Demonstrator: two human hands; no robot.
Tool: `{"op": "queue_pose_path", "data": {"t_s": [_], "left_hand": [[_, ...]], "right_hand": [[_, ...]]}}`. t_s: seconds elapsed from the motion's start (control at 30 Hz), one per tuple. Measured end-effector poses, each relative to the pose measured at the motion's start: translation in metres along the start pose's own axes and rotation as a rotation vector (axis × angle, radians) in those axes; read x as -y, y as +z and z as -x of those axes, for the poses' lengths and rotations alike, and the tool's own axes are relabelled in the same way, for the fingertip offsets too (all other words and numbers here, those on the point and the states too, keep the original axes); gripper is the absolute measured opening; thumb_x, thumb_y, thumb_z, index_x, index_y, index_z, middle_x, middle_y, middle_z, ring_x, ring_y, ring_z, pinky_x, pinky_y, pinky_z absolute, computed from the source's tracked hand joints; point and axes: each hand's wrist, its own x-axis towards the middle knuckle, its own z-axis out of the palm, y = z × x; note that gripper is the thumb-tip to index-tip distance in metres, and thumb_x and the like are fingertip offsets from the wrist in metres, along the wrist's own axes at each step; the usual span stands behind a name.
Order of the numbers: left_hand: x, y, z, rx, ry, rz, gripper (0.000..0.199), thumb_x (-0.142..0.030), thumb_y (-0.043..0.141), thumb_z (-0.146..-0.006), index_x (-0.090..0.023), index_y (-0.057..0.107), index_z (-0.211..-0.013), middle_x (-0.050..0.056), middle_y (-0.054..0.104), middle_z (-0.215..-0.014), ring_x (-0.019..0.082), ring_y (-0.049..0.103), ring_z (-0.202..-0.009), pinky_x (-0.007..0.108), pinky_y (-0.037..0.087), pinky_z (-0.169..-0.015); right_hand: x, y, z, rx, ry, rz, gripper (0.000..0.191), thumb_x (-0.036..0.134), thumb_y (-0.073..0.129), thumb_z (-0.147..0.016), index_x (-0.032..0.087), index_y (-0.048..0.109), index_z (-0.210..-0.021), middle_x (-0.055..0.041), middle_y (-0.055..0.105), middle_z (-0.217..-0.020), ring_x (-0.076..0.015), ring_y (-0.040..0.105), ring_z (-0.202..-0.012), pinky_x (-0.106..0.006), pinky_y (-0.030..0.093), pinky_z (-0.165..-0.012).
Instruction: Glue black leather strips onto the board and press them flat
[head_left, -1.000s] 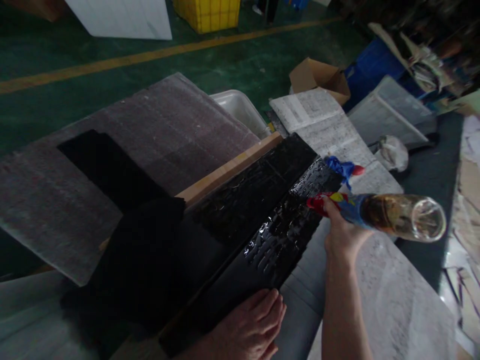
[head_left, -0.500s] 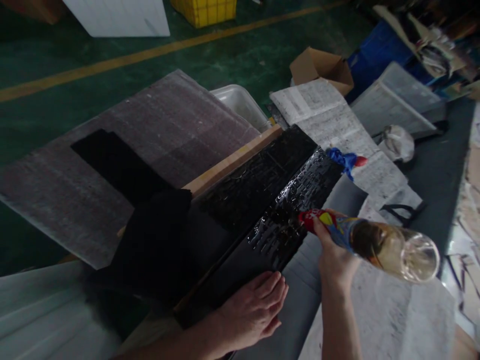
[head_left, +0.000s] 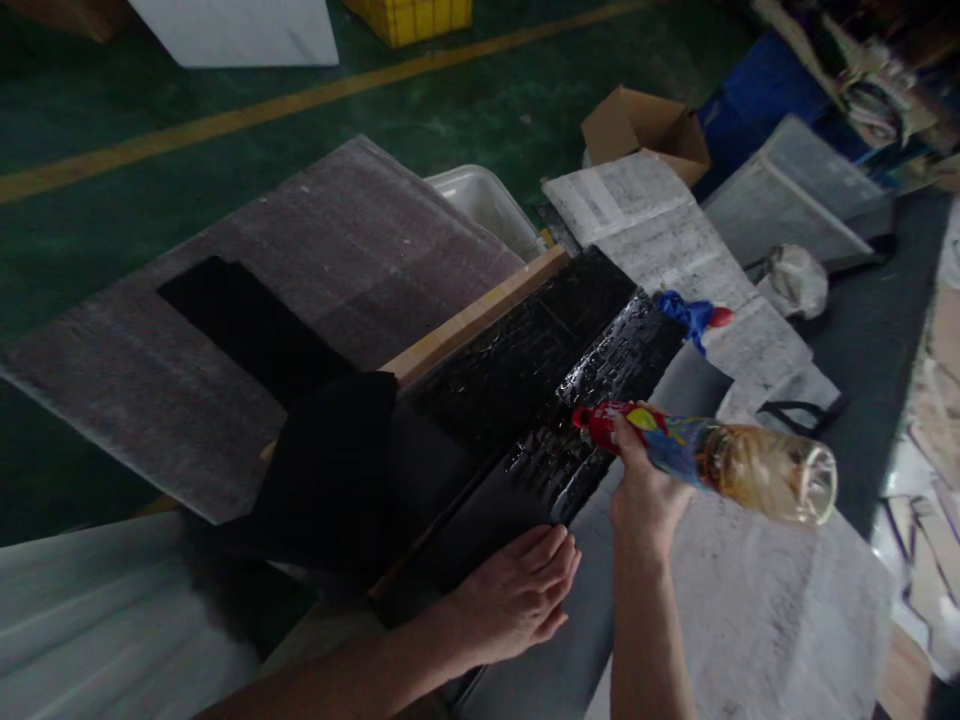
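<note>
Green workshop floor [head_left: 225,180] behind bench | left hand [head_left: 517,600] flat, fingers extended, on near end of wet black panel [head_left: 555,400] | right hand [head_left: 645,500] gripping tilted bottle [head_left: 720,460], red nozzle over panel.

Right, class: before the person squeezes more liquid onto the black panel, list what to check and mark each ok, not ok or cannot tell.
1. Left hand flat on the near end of the black panel, steadying it: ok.
2. Right hand gripping the bottle: ok.
3. Red nozzle over the panel: ok.
4. Liquid left in the bottle: ok, some shows inside.
5. Panel's far end wet: ok, it glistens.
6. Nozzle open: cannot tell.
</note>
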Motion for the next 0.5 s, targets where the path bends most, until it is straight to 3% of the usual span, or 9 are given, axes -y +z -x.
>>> {"op": "queue_pose_path", "data": {"t_s": [0.1,0.23,0.37,0.5], "left_hand": [[0.0,0.0,0.0,-0.004,0.007,0.003,0.059,-0.041,0.042,-0.105,-0.003,0.043,-0.15,0.015,0.048,-0.156,0.026,0.036,-0.148,0.038,0.021,-0.126],[0.001,0.0,0.0,-0.012,0.004,0.013,0.059,-0.042,0.041,-0.105,-0.004,0.043,-0.15,0.014,0.049,-0.156,0.026,0.037,-0.148,0.038,0.021,-0.126],[0.001,0.0,0.0,-0.015,0.008,0.021,0.058,-0.041,0.039,-0.106,-0.004,0.043,-0.15,0.014,0.051,-0.154,0.026,0.04,-0.147,0.039,0.019,-0.126],[0.001,0.004,0.0,-0.036,0.009,0.043,0.058,-0.041,0.042,-0.105,-0.003,0.043,-0.149,0.015,0.052,-0.152,0.027,0.041,-0.146,0.039,0.017,-0.127]], "right_hand": [[0.012,-0.016,-0.002,-0.077,0.076,-0.218,0.039,0.033,0.083,-0.075,0.025,0.066,-0.109,-0.0008,0.068,-0.114,-0.0214,0.067,-0.107,-0.047,0.058,-0.097],[0.027,-0.07,0.033,-0.098,0.182,-0.307,0.027,0.038,0.073,-0.086,0.029,0.069,-0.111,-0.0006,0.068,-0.12,-0.0211,0.065,-0.117,-0.048,0.053,-0.106],[0.02,-0.117,0.072,-0.174,0.164,-0.062,0.032,0.037,0.07,-0.086,0.031,0.068,-0.118,-0.0021,0.069,-0.122,-0.0245,0.067,-0.117,-0.053,0.052,-0.106],[0.01,-0.135,0.095,-0.094,0.075,0.197,0.038,0.037,0.075,-0.079,0.026,0.071,-0.116,-0.0062,0.071,-0.118,-0.0314,0.064,-0.12,-0.056,0.051,-0.106]]}}
